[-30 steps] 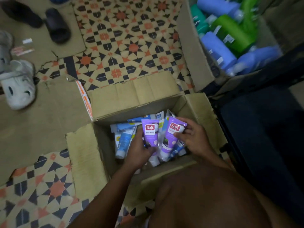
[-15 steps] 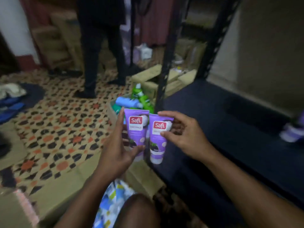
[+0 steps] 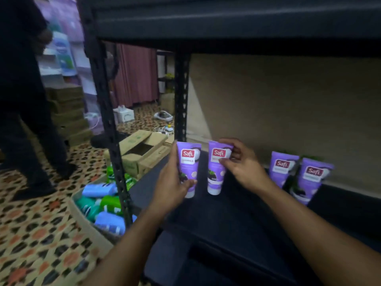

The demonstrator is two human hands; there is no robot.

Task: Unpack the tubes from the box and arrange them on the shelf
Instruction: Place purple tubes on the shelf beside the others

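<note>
My left hand (image 3: 172,183) grips a purple Safi tube (image 3: 188,162), cap down, over the left end of the dark shelf board (image 3: 226,219). My right hand (image 3: 242,168) holds a second purple Safi tube (image 3: 216,172) just to its right, also cap down and close above the board. Two more purple Safi tubes (image 3: 281,170) (image 3: 311,178) stand side by side on the shelf further right, near the beige back wall. The box that the tubes came from is out of view.
The black shelf post (image 3: 107,129) rises at the left front; an upper shelf (image 3: 237,23) hangs overhead. A box of blue and green bottles (image 3: 103,205) sits on the patterned floor beside the post. An open carton (image 3: 142,149) lies behind. A person in dark clothes (image 3: 26,100) stands at left.
My view swung up from the open box to the shelf. Both hands lifted a purple tube each out of the box and carried them over the shelf board.
</note>
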